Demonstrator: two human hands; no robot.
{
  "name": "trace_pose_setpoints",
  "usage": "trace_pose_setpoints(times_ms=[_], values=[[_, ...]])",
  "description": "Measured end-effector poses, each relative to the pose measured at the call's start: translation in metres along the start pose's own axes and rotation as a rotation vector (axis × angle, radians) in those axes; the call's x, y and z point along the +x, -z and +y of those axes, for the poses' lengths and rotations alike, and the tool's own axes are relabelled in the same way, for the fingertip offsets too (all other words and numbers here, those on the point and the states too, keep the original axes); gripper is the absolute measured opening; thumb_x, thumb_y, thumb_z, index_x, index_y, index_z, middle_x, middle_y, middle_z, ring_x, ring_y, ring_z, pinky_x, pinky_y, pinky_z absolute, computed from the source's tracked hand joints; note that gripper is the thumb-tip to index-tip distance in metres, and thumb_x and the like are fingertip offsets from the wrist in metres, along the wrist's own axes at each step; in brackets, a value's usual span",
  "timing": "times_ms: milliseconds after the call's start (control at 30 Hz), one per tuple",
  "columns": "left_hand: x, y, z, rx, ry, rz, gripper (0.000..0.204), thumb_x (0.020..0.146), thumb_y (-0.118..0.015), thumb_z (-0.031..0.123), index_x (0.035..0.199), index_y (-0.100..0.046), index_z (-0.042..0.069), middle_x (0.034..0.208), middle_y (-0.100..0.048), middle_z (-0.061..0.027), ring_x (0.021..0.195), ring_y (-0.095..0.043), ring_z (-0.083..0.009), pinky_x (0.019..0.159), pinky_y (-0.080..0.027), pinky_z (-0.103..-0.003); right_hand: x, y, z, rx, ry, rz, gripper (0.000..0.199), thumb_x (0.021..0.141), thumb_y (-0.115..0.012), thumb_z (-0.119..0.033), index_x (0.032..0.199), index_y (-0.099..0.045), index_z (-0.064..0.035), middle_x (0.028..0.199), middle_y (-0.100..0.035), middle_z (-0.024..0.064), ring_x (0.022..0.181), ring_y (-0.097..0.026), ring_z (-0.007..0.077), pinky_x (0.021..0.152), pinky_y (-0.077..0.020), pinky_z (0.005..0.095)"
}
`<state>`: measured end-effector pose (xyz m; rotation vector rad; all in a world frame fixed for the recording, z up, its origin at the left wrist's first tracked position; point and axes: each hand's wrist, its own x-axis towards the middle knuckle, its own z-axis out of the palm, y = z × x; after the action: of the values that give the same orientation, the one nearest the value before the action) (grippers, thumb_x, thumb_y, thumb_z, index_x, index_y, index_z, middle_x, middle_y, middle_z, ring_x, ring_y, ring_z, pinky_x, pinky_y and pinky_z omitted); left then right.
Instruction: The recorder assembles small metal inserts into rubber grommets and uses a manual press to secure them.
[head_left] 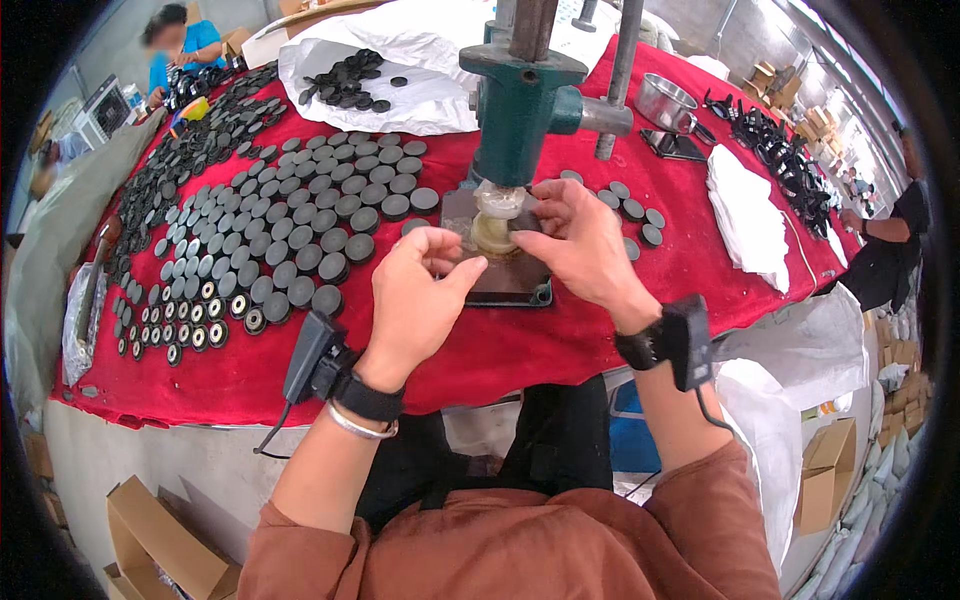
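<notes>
A green bench press (525,110) stands on the red-covered table straight ahead of me. Under its ram, a whitish upper die (499,200) sits directly over a yellowish lower die (492,236) on a dark base plate (510,285). My left hand (420,290) is just left of the dies, fingers bent, thumb apart from them, nothing visible in it. On the other side, my right hand (585,240) has thumb and forefinger spread beside the dies; whether the thumb touches the lower die I cannot tell. Many round black discs (300,230) lie left of the press.
Near the left edge, several discs (180,330) show metal rings. More discs lie on a white sheet (420,80) behind. At right are a metal pot (665,103), a phone-like dark slab (673,146), a white bag (745,215) and black parts (790,160). Another person (185,55) sits far left.
</notes>
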<state>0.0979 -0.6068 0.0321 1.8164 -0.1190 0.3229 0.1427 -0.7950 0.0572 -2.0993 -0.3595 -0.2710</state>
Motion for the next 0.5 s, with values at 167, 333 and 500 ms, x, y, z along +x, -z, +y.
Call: trace_pose_setpoints(times_ms=[167, 333, 500], values=[[0.022, -0.006, -0.003, 0.336, -0.200, 0.044, 0.042, 0.069, -0.076, 0.019, 0.102, -0.062, -0.003, 0.095, -0.063, -0.0143, 0.083, -0.061, -0.0231, 0.074, -0.049, -0.034, 0.001, -0.013, -0.018, -0.099, -0.022, 0.023, 0.057, 0.065, -0.075, -0.013, 0.115, -0.051, 0.0026, 0.094, -0.067, 0.0172, 0.074, -0.063, 0.0181, 0.070, -0.0514, 0.0309], [0.034, -0.007, 0.005, 0.431, -0.211, -0.116, 0.041, 0.071, -0.074, 0.027, 0.104, -0.064, 0.004, 0.099, -0.062, -0.0163, 0.094, -0.057, -0.0324, 0.085, -0.045, -0.039, -0.007, 0.038, -0.020, -0.077, 0.074, 0.229, 0.032, 0.074, -0.069, -0.012, 0.103, -0.062, 0.0008, 0.086, -0.068, 0.0132, 0.071, -0.063, 0.0155, 0.066, -0.0512, 0.0299], [0.041, -0.025, -0.002, 0.405, -0.265, -0.062, 0.038, 0.071, -0.073, 0.029, 0.102, -0.066, 0.009, 0.099, -0.063, -0.0148, 0.098, -0.055, -0.0314, 0.086, -0.044, -0.039, 0.063, 0.157, -0.088, -0.379, 0.319, 0.613, 0.033, 0.086, -0.061, -0.038, 0.099, -0.069, -0.0089, 0.081, -0.066, 0.0064, 0.069, -0.057, 0.0092, 0.066, -0.0439, 0.0233]])
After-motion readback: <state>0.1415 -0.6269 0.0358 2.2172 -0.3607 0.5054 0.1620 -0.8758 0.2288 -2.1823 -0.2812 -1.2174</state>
